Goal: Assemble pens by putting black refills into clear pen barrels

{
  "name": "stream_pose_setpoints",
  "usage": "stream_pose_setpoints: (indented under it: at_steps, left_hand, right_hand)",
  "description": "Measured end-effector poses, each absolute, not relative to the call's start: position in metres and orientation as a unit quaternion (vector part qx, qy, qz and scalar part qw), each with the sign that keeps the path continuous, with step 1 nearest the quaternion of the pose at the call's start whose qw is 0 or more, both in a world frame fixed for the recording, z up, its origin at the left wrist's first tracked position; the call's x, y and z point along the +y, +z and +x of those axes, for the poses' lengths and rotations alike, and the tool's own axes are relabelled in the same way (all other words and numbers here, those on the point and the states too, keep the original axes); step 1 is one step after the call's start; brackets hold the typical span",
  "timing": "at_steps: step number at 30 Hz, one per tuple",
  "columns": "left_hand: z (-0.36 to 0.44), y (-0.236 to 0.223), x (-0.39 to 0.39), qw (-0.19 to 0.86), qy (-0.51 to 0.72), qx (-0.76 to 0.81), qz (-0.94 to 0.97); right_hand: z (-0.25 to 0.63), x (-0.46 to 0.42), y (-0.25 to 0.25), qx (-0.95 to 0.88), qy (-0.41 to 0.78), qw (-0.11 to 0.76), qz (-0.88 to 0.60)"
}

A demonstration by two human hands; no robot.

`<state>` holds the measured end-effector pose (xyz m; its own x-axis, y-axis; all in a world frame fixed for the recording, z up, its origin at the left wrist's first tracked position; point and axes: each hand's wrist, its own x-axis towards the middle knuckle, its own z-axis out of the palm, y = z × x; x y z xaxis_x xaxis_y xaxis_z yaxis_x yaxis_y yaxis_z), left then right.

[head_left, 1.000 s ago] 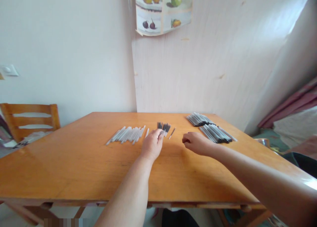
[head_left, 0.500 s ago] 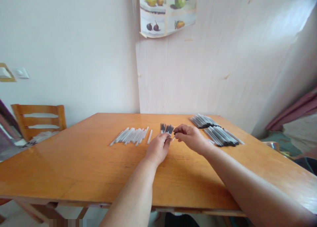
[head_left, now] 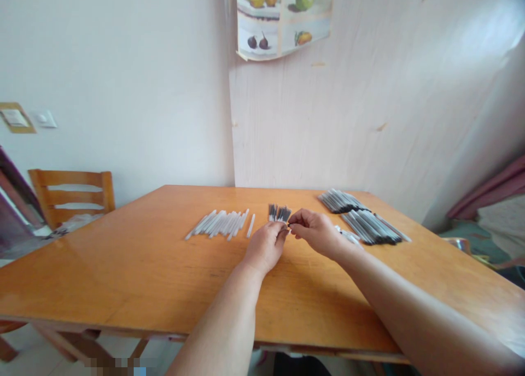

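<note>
My left hand (head_left: 266, 246) is closed, thumb and fingers pinching a thin piece mostly hidden by the hand. Close against it, my right hand (head_left: 314, 229) pinches a small dark piece at its fingertips, too small to name. The fingertips of both hands nearly meet. Just beyond the left hand lies a cluster of short dark sticks (head_left: 280, 212) with pale lower ends, partly covered by that hand. To the left, several whitish translucent tubes (head_left: 219, 223) lie side by side, with a single tube (head_left: 251, 225) apart from them.
At the right lie two piles of grey, black-ended pen-like sticks, a near pile (head_left: 372, 227) and a far pile (head_left: 343, 201). Small white pieces (head_left: 348, 236) sit beside my right forearm. The wooden table (head_left: 123, 266) has a chair (head_left: 74, 195) at its left.
My right hand has moved in toward my left, bringing the small dark piece up to the left fingertips. The whole view has shifted slightly.
</note>
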<state>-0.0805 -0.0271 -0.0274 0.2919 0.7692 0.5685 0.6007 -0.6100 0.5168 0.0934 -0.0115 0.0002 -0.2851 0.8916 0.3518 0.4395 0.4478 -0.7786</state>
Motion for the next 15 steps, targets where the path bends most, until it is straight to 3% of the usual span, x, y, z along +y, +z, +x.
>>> stream_pose_setpoints:
  at_steps: [15]
  left_hand:
    - [-0.0798, -0.0251, -0.0289, 0.106, 0.406, 0.432, 0.798]
  right_hand:
    - [0.0934, -0.0116, 0.0012, -0.752, 0.279, 0.39, -0.451]
